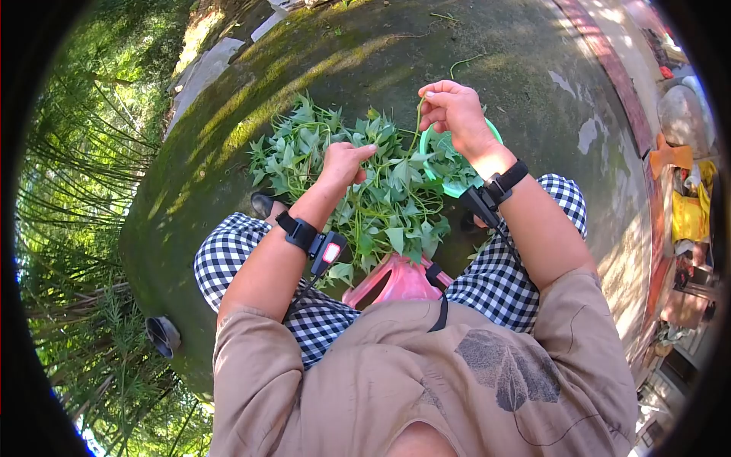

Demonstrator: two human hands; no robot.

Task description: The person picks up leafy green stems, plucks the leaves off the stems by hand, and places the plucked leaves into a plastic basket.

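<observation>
A big heap of leafy green vines [335, 152] lies on the ground between my knees. My right hand [454, 114] is raised over the heap's right side, thumb and finger pinching a thin green stem [419, 122] that hangs down toward the leaves. Over the middle of the heap is my left hand [346, 163], its fingers curled and the thumb side pointing right; whatever is between its fingertips is too small to make out. Partly under my right wrist stands a light green basin [493, 131] with green leaves [449, 156] in it.
A pink plastic stool [400, 282] stands just in front of my body. Loose stem pieces [464, 62] lie on the mossy concrete ground [525, 68]. Bushes [84, 190] line the left side. A dark container [162, 335] sits at lower left; yellow bags [691, 213] are at far right.
</observation>
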